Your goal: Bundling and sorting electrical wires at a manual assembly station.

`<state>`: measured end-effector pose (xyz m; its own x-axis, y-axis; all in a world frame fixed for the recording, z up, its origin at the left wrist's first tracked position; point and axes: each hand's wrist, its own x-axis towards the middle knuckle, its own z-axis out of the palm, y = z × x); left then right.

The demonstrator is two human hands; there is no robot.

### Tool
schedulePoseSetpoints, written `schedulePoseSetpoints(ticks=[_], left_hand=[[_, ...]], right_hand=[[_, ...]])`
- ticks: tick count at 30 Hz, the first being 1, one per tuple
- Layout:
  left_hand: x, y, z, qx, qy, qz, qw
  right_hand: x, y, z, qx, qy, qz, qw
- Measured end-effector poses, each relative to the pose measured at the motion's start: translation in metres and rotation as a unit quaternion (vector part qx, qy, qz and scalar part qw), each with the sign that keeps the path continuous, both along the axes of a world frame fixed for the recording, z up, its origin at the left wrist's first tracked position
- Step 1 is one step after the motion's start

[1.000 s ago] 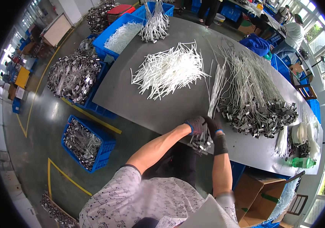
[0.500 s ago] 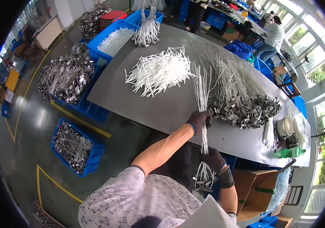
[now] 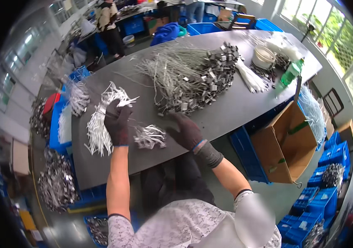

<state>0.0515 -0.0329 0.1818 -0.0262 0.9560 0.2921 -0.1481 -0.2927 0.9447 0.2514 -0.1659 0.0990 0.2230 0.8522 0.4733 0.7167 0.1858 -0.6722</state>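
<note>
My left hand (image 3: 118, 124), in a dark glove, is closed beside and partly over a pile of short white tubes (image 3: 98, 128) on the grey table. From its right side a bundle of thin strands (image 3: 148, 136) sticks out, with white sleeves and small shiny ends, blurred by motion. The grip itself is hidden by the glove. My right hand (image 3: 187, 131), gloved too, is apart from that bundle, its fingers spread and nothing in them. Just beyond it lies a large heap of thin clear strands (image 3: 172, 74) with dark and silvery block-shaped ends.
Right on the table (image 3: 222, 118) are a white tub (image 3: 264, 56), white ties (image 3: 251, 76) and a green bottle (image 3: 292, 72). An open cardboard box (image 3: 284, 140) stands by the near edge. Filled blue bins (image 3: 63, 124) border the left side. A person (image 3: 109, 29) stands beyond.
My view has turned right. The upright bundle gripped by both hands is now low over the table at my left hand. My right hand has let go and opened.
</note>
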Motion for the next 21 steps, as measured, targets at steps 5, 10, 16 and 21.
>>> schedulePoseSetpoints(ticks=[5,10,16,21], left_hand=[[0.001,0.044,-0.042,-0.094,-0.069,0.172,0.978],[0.0,0.049,-0.053,-0.032,-0.078,0.114,0.99],[0.033,0.05,-0.065,-0.053,0.037,0.088,0.994],[0.034,0.055,-0.068,-0.079,0.007,0.086,0.993]], right_hand=[[0.168,-0.032,-0.13,-0.063,0.047,-0.257,0.963],[0.354,-0.045,-0.185,-0.191,-0.052,-0.393,0.898],[0.481,0.009,-0.211,-0.21,-0.115,-0.49,0.838],[0.521,0.042,-0.209,-0.275,-0.1,-0.497,0.817]])
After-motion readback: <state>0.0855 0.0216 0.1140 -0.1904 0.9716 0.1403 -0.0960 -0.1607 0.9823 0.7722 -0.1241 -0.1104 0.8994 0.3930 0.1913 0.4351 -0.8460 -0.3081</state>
